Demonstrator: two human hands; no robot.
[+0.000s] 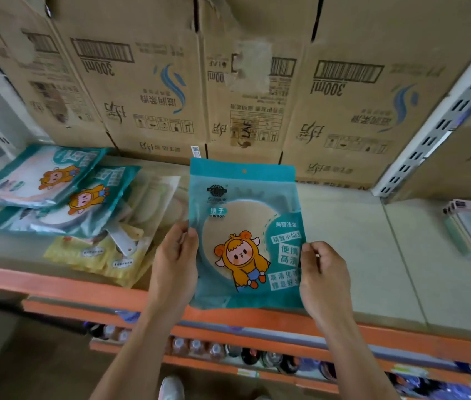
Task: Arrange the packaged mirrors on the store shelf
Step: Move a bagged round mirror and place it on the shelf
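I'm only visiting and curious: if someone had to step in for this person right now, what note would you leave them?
Left hand grips the left edge of the held mirror packet; right hand pinches its right edge, above the front of the shelf.
Far-left packet and second packet lie overlapping, beside the yellow packets.
Done: nothing looks neatly arranged.
Left: place the held packet, then probably tidy the pile.
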